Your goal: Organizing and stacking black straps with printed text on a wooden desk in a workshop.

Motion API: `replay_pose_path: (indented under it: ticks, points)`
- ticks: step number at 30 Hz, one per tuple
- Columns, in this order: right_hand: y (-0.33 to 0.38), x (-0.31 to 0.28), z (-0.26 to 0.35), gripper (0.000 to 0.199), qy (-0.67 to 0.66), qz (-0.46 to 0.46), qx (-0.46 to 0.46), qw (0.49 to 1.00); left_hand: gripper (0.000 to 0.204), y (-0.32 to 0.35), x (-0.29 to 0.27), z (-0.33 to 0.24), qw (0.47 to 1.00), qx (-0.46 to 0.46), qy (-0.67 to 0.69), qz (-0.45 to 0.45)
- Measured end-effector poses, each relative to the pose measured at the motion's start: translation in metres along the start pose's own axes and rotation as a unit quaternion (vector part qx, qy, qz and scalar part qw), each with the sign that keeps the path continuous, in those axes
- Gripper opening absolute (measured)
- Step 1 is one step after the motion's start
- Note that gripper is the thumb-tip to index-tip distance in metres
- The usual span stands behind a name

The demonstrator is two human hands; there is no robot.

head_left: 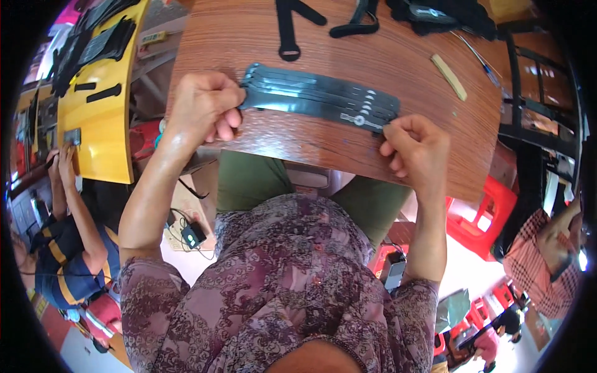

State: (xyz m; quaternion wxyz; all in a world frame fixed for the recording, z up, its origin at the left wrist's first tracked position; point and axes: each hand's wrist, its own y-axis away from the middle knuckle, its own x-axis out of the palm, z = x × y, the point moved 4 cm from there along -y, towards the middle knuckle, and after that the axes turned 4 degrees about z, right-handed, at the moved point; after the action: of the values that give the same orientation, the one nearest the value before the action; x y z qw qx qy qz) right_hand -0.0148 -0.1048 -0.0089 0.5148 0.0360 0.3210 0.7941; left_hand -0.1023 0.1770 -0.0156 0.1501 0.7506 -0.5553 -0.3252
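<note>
A fanned stack of dark glossy straps (298, 92) stretches between my hands, just above the near part of the brown wooden table (298, 142). White printed marks line its right end. My left hand (208, 107) is closed, thumb and fingers pinching the stack's left end. At the lower right corner, my right hand (418, 146) is also closed, its thumb and forefinger on the strap ends. Beyond the stack lies a black strap (286, 31) with a slotted round end. A looped black strap (359, 26) rests to its right.
A dark pile of straps (441, 15) lies at the table's far right, near a wooden stick (449, 77) and a blue pen (488, 69). On the left, a co-worker (78, 248) works at a yellow table (106, 140). A red stool (482, 217) stands at right.
</note>
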Motion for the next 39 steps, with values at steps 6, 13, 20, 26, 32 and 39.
replay_pose_path:
  ticks: [6, 13, 20, 26, 32, 39]
  points:
    - [-0.0048, 0.0001, -0.0023, 0.01, 0.02, 0.002, -0.007, 1.0, 0.015, 0.0009, -0.0009, 0.0024, 1.0, -0.013, -0.001, 0.015]
    - [-0.0033, -0.0017, -0.0041, 0.01, 0.02, -0.003, -0.004, 1.0, 0.015, -0.0006, 0.0007, 0.0015, 1.0, -0.008, -0.01, 0.015]
    - [-0.0047, 0.0011, -0.0016, 0.012, 0.002, 0.003, -0.004, 1.0, 0.014, 0.0025, -0.0013, 0.0019, 1.0, -0.002, 0.006, -0.007]
    - [-0.0061, -0.001, -0.0036, 0.012, 0.015, 0.004, -0.02, 1.0, 0.016, -0.0018, -0.0003, 0.0032, 1.0, -0.012, -0.007, 0.002]
    - [-0.0048, -0.0019, -0.0059, 0.014, 0.031, -0.004, -0.048, 0.998, 0.017, -0.0002, 0.0027, 0.0005, 1.0, -0.006, -0.011, 0.004]
    - [-0.0058, -0.0021, -0.0074, 0.015, 0.041, 0.003, -0.041, 0.998, 0.017, -0.0006, 0.0016, 0.0022, 1.0, 0.003, -0.012, 0.008]
